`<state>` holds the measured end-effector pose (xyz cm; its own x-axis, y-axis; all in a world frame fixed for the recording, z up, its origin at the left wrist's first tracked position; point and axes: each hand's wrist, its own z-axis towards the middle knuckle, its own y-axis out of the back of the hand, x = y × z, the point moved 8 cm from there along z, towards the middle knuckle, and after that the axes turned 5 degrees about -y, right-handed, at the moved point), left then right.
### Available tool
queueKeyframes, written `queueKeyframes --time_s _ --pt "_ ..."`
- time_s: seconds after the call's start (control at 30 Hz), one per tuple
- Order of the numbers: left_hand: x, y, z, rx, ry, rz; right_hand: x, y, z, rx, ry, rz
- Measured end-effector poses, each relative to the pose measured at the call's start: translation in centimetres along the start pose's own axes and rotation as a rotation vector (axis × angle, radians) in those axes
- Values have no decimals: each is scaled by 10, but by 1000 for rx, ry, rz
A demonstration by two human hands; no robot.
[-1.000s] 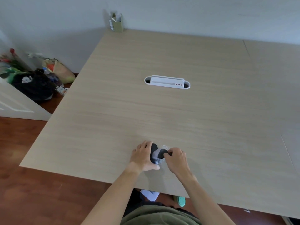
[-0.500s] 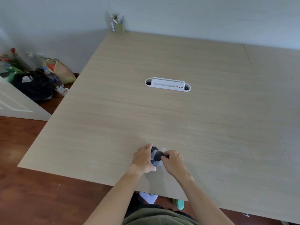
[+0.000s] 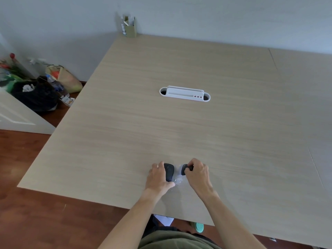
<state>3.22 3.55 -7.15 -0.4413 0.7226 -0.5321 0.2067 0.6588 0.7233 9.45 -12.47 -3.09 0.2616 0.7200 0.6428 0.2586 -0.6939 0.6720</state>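
Observation:
Near the front edge of the wooden table, my left hand grips a black computer mouse, fingers curled over its left side. A crumpled clear plastic wrapper lies between my hands, under the mouse. My right hand pinches a smaller dark piece, held a short way to the right of the mouse. My fingers hide most of that piece, so I cannot tell what it is.
A white cable-port insert is set into the table's middle. A small box of papers stands at the far left corner by the wall. Bags and clutter lie on the floor to the left. A teal slipper shows under the table.
The two dark pieces were together between my hands. Now my right hand has drawn the smaller piece away to the right, leaving a gap with the wrapper showing.

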Motion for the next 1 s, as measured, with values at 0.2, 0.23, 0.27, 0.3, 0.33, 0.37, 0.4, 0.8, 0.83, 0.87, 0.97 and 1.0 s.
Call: queueKeyframes --time_s 0.2,0.23,0.27,0.3,0.33,0.37,0.4,0.8,0.83,0.87,0.97,1.0 --pt "7 0 -1 -18 84 -104 14 -17 -3 155 -25 133" --pt "7 0 -1 -23 91 -110 15 -22 -3 161 -9 103" --pt "7 1 -1 -25 95 -115 14 -22 -2 137 8 70" --pt "7 1 -1 -28 95 -122 12 -20 0 96 18 37" --pt "8 2 -1 -33 94 -130 11 -15 3 53 21 16" --pt "9 3 -1 -40 95 -140 11 -10 5 20 26 14" --pt "10 5 -1 -45 99 -152 13 -7 7 5 30 31" --pt "19 7 -2 -127 84 -225 26 -5 12 24 94 56" --pt "19 7 -3 -133 86 -231 30 -10 10 80 102 80" --pt "20 7 -3 -134 91 -244 34 -17 6 164 114 78" --pt "18 8 -5 -135 91 -277 38 -38 -4 291 159 -7" --pt "18 9 -6 -134 88 -265 35 -36 -1 231 160 -5"
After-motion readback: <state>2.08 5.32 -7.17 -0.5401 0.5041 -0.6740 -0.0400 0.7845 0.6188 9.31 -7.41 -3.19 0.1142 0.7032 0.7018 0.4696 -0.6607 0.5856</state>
